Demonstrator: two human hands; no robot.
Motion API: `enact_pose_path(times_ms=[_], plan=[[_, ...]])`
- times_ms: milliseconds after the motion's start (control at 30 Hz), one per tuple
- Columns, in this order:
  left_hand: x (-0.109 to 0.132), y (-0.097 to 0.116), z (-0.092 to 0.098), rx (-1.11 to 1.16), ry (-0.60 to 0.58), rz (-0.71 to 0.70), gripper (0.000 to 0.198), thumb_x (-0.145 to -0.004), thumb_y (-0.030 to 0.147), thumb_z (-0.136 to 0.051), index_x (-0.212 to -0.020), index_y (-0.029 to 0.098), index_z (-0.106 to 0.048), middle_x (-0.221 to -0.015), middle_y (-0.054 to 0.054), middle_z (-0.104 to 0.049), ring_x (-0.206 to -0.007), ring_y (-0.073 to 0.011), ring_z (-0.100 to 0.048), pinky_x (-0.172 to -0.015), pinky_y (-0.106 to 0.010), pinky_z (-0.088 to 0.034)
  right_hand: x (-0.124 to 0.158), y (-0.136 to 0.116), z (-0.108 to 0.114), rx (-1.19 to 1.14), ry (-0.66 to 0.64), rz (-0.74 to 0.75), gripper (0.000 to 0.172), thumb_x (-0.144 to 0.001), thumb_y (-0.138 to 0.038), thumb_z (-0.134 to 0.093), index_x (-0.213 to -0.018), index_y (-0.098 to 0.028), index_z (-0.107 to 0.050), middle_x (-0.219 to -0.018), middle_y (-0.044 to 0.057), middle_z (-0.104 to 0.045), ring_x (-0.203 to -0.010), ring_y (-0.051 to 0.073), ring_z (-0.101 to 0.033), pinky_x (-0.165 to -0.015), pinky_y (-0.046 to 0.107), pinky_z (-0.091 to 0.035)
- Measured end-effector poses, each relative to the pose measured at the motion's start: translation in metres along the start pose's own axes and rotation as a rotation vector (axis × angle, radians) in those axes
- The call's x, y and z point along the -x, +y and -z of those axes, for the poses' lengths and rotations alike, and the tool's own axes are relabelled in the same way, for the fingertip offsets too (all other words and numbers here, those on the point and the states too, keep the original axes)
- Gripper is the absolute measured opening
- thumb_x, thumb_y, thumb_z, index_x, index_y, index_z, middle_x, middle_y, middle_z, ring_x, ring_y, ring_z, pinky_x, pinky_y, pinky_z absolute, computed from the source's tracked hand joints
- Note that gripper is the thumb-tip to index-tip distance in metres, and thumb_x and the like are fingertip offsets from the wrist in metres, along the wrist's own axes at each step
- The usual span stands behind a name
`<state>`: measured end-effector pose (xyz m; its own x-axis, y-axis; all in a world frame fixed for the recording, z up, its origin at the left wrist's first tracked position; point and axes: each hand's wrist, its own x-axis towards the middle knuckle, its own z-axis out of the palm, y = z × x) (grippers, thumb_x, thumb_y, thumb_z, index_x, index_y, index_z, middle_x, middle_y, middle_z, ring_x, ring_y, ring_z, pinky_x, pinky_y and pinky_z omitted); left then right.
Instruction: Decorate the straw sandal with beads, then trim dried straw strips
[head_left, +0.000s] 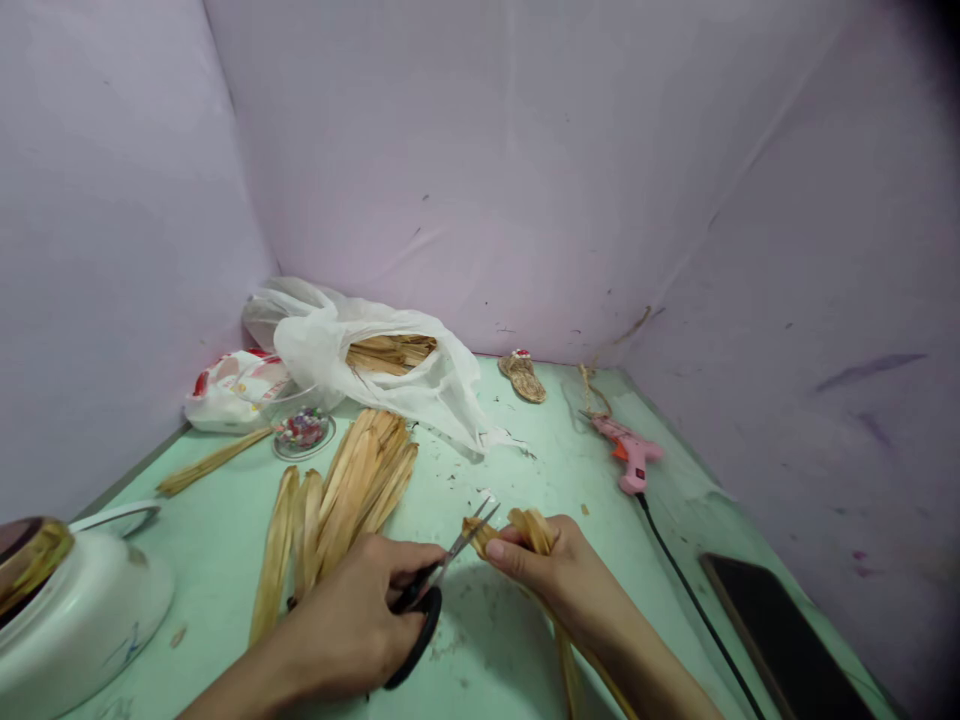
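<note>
My left hand [356, 615] grips a pair of black-handled scissors [424, 640], its fingers around the handles. The blades stand slightly apart and point away from me, at the short end of a dried tan plant strip. My right hand [559, 570] pinches that folded plant strip [534, 528] between thumb and fingers. Its long tail hangs down below the wrist toward the front edge of the view. Whether the blades are around the strip or only over it, I cannot tell. Beside my left hand lies a bundle of dried plant strips [360, 480] on the pale green table [487, 640].
A white plastic bag [322, 345] with more strips lies at the back, near a clear bowl of beads [302, 428]. A small woven slipper [523, 377] sits by the wall. To the right are a pink glue gun [634, 452] with its cord and a phone [780, 630]. A white pot [97, 620] stands left.
</note>
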<state>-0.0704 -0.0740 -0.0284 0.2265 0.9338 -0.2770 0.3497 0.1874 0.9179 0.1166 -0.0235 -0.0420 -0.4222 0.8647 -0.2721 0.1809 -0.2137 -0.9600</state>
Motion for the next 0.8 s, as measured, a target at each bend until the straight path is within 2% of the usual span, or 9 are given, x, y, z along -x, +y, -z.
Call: enact_pose_path(times_ms=[100, 200, 333, 467, 533, 633, 733, 800], plan=[[0.000, 0.002, -0.001, 0.120, -0.125, -0.040, 0.013, -0.069, 0.016, -0.048, -0.067, 0.016, -0.061, -0.058, 0.005, -0.053, -0.055, -0.0080, -0.045, -0.052, -0.017, -0.036, 0.000, 0.001, 0.000, -0.027, -0.003, 0.015, 0.036, -0.066, -0.043, -0.066, -0.050, -0.019, -0.045, -0.047, -0.008, -0.024, -0.047, 0.008, -0.018, -0.047, 0.027, -0.013], [0.000, 0.003, 0.000, 0.169, -0.172, 0.002, 0.012, -0.069, 0.014, -0.047, -0.066, 0.016, -0.059, -0.056, 0.006, -0.049, -0.049, -0.0056, -0.042, -0.045, -0.015, -0.033, 0.001, 0.001, 0.000, -0.033, -0.002, 0.017, 0.038, -0.066, -0.043, -0.066, -0.049, -0.019, -0.042, -0.048, -0.008, -0.023, -0.047, 0.008, -0.017, -0.047, 0.027, -0.012], [0.000, 0.002, 0.001, 0.140, -0.164, 0.174, 0.013, -0.067, 0.020, -0.051, -0.074, 0.016, -0.060, -0.063, 0.003, -0.054, -0.045, -0.0074, -0.049, -0.034, -0.014, -0.032, 0.001, 0.000, 0.000, -0.050, -0.004, 0.004, 0.035, -0.064, -0.043, -0.067, -0.050, -0.018, -0.046, -0.048, -0.008, -0.025, -0.048, 0.008, -0.018, -0.048, 0.027, -0.013], [-0.001, 0.004, 0.001, 0.161, -0.114, 0.252, 0.030, -0.065, 0.027, -0.057, -0.093, 0.017, -0.061, -0.062, 0.003, -0.055, -0.045, -0.0100, -0.055, -0.032, -0.015, -0.035, 0.000, -0.001, 0.002, -0.088, -0.002, 0.016, 0.036, -0.063, -0.043, -0.068, -0.051, -0.019, -0.044, -0.049, -0.008, -0.028, -0.049, 0.008, -0.021, -0.048, 0.026, -0.015], [0.000, 0.007, 0.006, 0.170, -0.025, 0.234, 0.039, -0.065, 0.029, -0.059, -0.102, 0.017, -0.059, -0.062, 0.003, -0.057, -0.045, -0.0106, -0.055, -0.034, -0.017, -0.036, 0.000, 0.001, 0.002, -0.099, -0.005, 0.030, 0.036, -0.064, -0.044, -0.067, -0.052, -0.019, -0.044, -0.050, -0.008, -0.030, -0.049, 0.008, -0.023, -0.048, 0.025, -0.017], [0.002, 0.010, 0.022, 0.075, 0.253, 0.142, 0.046, -0.062, 0.032, -0.061, -0.104, 0.015, -0.059, -0.071, -0.002, -0.064, -0.060, -0.0152, -0.061, -0.052, -0.022, -0.046, 0.001, 0.007, -0.003, 0.024, -0.092, -0.070, 0.036, -0.071, -0.046, -0.058, -0.051, -0.020, -0.043, -0.044, -0.007, -0.036, -0.041, 0.008, -0.030, -0.044, 0.024, -0.022], [0.004, 0.010, 0.039, -0.281, 0.527, 0.105, 0.043, -0.063, 0.030, -0.058, -0.105, 0.020, -0.061, -0.081, -0.003, -0.068, -0.080, -0.0224, -0.064, -0.070, -0.028, -0.046, 0.003, 0.012, -0.011, 0.228, -0.173, -0.308, 0.031, -0.073, -0.038, -0.054, -0.051, -0.022, -0.042, -0.037, -0.005, -0.042, -0.031, 0.009, -0.035, -0.036, 0.023, -0.025], [0.003, 0.009, 0.044, -0.586, 0.599, 0.156, 0.040, -0.068, 0.028, -0.051, -0.106, 0.026, -0.061, -0.085, -0.003, -0.070, -0.083, -0.0263, -0.063, -0.069, -0.032, -0.044, 0.004, 0.011, -0.015, 0.240, -0.119, -0.309, 0.023, -0.069, -0.032, -0.058, -0.054, -0.022, -0.043, -0.038, -0.007, -0.041, -0.031, 0.009, -0.035, -0.035, 0.023, -0.025]])
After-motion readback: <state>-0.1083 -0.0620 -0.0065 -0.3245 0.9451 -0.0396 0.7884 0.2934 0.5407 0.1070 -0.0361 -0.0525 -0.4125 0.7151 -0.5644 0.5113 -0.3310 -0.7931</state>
